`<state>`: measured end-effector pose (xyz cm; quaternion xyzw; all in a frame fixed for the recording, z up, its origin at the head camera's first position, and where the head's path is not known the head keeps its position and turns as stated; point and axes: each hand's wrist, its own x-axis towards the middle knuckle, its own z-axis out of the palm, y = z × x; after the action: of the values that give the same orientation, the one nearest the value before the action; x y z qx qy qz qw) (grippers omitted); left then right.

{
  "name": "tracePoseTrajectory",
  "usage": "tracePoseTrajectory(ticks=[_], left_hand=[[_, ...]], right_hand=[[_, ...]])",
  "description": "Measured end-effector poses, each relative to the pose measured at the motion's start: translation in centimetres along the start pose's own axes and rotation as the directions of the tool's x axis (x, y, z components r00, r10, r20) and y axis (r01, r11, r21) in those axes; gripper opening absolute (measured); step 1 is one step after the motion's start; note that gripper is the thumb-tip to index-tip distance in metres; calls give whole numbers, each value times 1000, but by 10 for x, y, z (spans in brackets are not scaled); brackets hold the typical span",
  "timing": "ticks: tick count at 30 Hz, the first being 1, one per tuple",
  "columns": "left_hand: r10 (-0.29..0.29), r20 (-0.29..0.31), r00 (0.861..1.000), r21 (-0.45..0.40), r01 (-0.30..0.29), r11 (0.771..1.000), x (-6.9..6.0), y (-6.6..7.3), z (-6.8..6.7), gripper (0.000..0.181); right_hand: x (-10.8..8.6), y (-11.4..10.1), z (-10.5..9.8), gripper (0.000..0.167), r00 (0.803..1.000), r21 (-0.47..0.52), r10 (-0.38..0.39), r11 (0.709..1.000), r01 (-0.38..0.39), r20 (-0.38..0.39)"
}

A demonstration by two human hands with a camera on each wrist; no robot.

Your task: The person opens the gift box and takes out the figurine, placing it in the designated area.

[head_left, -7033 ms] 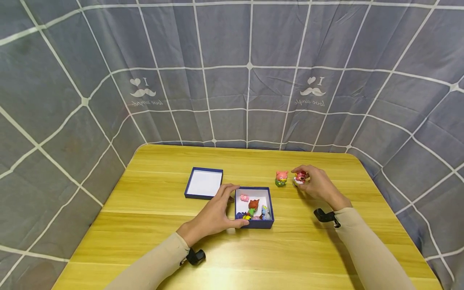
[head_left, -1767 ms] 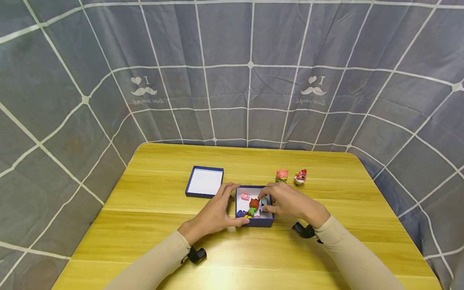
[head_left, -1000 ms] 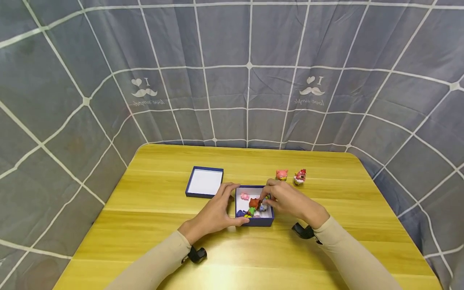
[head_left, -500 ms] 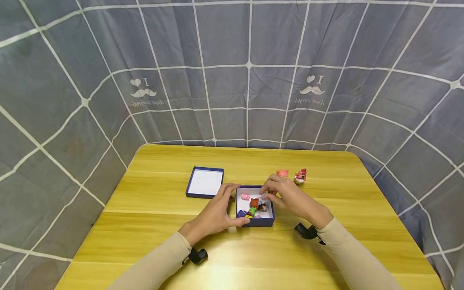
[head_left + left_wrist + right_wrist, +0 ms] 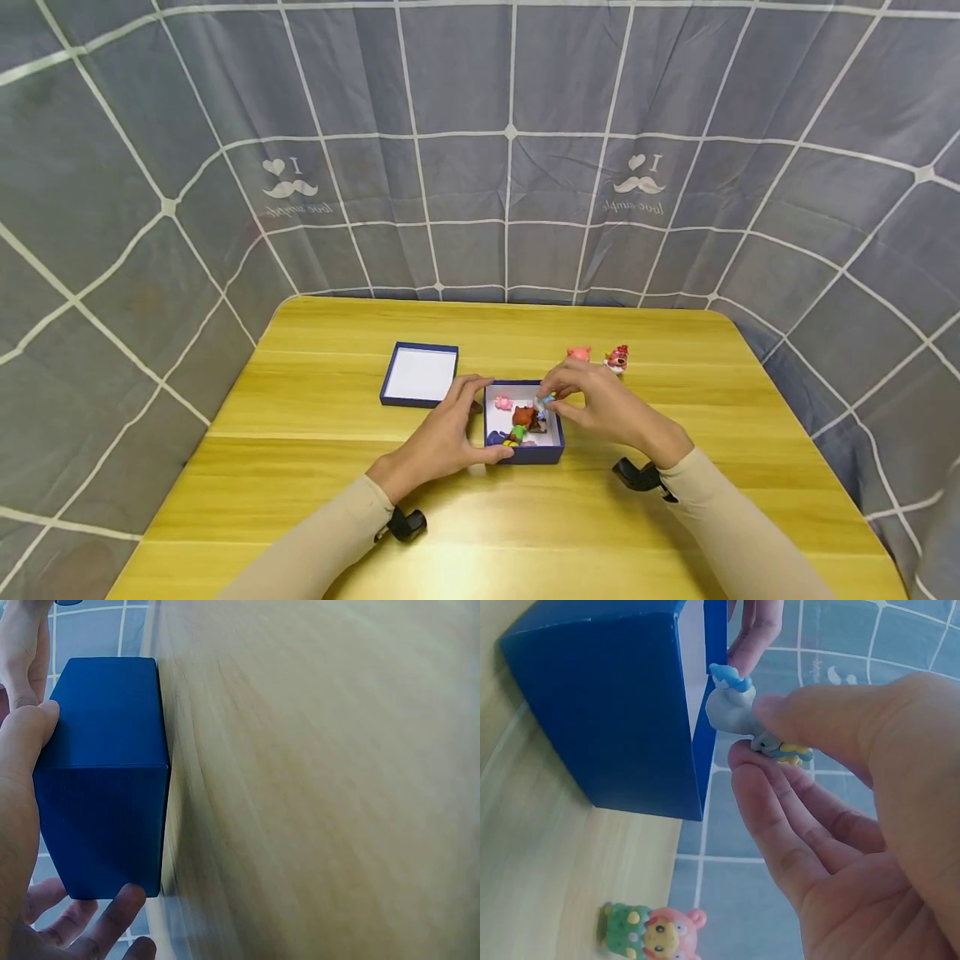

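Note:
My left hand point(image 5: 438, 433) grips the left side of an open blue box point(image 5: 528, 456), thumb at the front wall and fingers at the back. In the left wrist view the box's blue outer walls point(image 5: 105, 712) hide its inside. A small grey toy figurine point(image 5: 731, 711) with blue and yellow parts is pinched between the thumb and fingers of my right hand point(image 5: 618, 408), at the box's right rim. Inside the box lie a pink figurine point(image 5: 503, 403), a reddish-brown and green one point(image 5: 522, 417) and several others bunched toward the front.
A shallow blue lid point(image 5: 422, 372) with a white inside lies left of the box. On the table point(image 5: 315, 375), behind my right hand, stand a pink-headed figurine in green point(image 5: 656, 932) and a red figurine point(image 5: 617, 359). A grey checked curtain point(image 5: 465, 175) surrounds the table.
My right hand has gone from the red figurine, left standing on the table, to the box. There it has taken the grey figurine and raised it toward the rim. My left hand stays on the box.

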<state>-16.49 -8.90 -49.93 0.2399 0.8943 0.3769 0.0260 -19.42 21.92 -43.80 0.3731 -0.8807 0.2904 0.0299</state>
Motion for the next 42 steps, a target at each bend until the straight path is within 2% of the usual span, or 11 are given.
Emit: tracePoseTrajectory(ticks=[10,13,20,29,36,42], left_hand=[[10,-3,1000,-2,-10,1000,1,1,1,113],[7,-2,1000,4,-7,1000,1,1,2,114],[-5,6,1000,18,5,1000,0,2,4,114],[-21,6,1000,8,21,1000,0,2,5,114],[-17,-3,1000,19,17,1000,-1,2,3,114],[-14,-7,1000,32,15,999,-1,2,0,114]], right_hand=[[-2,5,-3,16,997,-16,-19,1000,18,-72],[-4,6,-4,13,996,-17,0,1000,-1,-87],[-7,8,-9,10,996,10,52,999,-51,-73],[-12,12,-14,24,993,58,120,991,-121,19],[-16,17,-13,15,998,-5,68,998,-68,-1],[-22,21,-11,18,998,49,57,997,-57,-4]])
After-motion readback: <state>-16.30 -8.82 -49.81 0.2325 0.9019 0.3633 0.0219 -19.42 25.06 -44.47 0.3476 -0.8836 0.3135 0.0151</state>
